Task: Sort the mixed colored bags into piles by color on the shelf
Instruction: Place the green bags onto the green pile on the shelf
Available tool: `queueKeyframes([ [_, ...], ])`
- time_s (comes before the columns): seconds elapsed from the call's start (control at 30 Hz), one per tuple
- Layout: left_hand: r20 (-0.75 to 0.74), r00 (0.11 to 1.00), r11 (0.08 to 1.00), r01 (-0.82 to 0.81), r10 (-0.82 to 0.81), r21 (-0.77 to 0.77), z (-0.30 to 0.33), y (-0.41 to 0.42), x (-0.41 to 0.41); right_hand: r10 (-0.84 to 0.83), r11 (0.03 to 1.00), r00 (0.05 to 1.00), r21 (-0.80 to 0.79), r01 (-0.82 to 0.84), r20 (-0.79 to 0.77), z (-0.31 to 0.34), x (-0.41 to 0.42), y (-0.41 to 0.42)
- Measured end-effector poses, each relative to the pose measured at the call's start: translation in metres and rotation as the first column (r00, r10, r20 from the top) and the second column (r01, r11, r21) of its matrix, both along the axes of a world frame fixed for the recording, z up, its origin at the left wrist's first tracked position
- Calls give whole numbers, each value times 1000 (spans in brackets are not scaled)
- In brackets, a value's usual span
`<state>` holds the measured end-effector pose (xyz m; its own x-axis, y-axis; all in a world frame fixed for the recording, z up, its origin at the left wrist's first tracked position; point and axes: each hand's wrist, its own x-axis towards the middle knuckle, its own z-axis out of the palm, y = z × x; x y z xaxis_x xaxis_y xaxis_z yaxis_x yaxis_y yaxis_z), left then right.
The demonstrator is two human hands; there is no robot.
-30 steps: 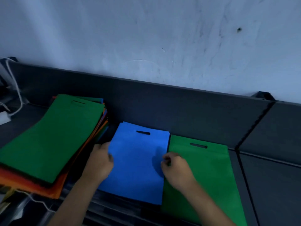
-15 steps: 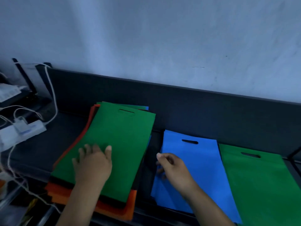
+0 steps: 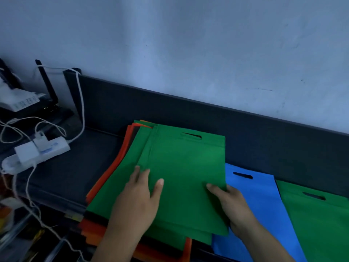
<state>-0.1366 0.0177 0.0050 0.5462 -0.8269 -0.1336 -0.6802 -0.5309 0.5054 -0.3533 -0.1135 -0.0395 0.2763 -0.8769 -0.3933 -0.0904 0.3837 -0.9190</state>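
Observation:
A mixed stack of bags (image 3: 105,188) with orange, black and green layers lies on the dark shelf (image 3: 62,167). Its top green bag (image 3: 185,167) is lifted and shifted right, partly over the blue bag (image 3: 260,201). My right hand (image 3: 230,203) pinches the top green bag's right edge, thumb on top. My left hand (image 3: 139,197) rests flat with straight fingers on the green bags. A separate green bag (image 3: 321,224) lies to the right of the blue one.
A white power strip (image 3: 37,150) with plugs and white cables sits on the shelf's left part. A black router with antennas (image 3: 47,99) stands behind it. The shelf's dark back panel (image 3: 188,114) meets a pale wall.
My right hand left the blue bag and took the top green bag's right edge. That bag has slid right off the stack. The camera view turned left.

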Motion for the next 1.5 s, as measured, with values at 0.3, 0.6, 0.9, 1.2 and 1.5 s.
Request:
queueKeyframes([
  [0.3, -39, 999, 998, 31, -34, -61, -4, 6, 8, 37, 994, 999, 102, -38, 8, 6, -17, -8],
  [0.6, -137, 991, 995, -8, -7, -103, -5, 3, 9, 83, 980, 995, 180, -91, 52, 8, -13, -4],
  [0.9, -184, 982, 989, -75, 51, -128, 0, 0, 4, 59, 987, 995, 145, -70, 83, 6, -15, -8],
  [1.2, -231, 973, 997, -30, 13, -69, 1, -5, -2, 119, 977, 987, 164, -136, 110, 7, -20, -13],
  [1.5, -452, 873, 941, -289, 184, -174, 24, -32, -26, 115, 993, 981, 15, -119, 154, 14, -71, -23],
])
